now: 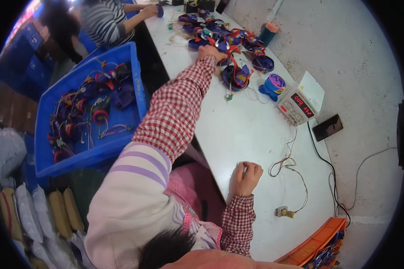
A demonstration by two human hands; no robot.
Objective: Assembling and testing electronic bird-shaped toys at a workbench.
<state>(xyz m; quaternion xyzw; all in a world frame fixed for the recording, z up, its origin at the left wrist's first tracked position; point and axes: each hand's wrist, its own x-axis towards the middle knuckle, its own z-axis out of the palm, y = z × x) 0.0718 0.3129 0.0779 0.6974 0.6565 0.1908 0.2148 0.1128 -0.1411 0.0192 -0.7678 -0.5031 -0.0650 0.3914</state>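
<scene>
Dark hair point(168, 249) and a white sleeve point(125, 197) with lilac bands come closest; just beyond, the right hand point(248, 178) rests on the desk point(238, 134), loosely clenched, with nothing visible in it; an orange crate point(306, 246) at the lower right holds some purple-blue pieces; near it a small metal-and-yellow part point(285, 212) ends the leads from a power supply point(296, 104).

Across to the left, a blue bin point(87, 158) holds many wired purple-and-red pieces; farther up the desk, one such piece point(237, 77) lies just short of a heaped pile point(220, 32) of them; the left hand point(212, 53) reaches to the pile's near edge, its fingers hidden, so I cannot tell whether it grasps one; beyond, a co-worker's hand point(149, 12) is at the desk too.

Judging by the heap, the work seems well short of done; which batch is finished, I cannot tell.
</scene>
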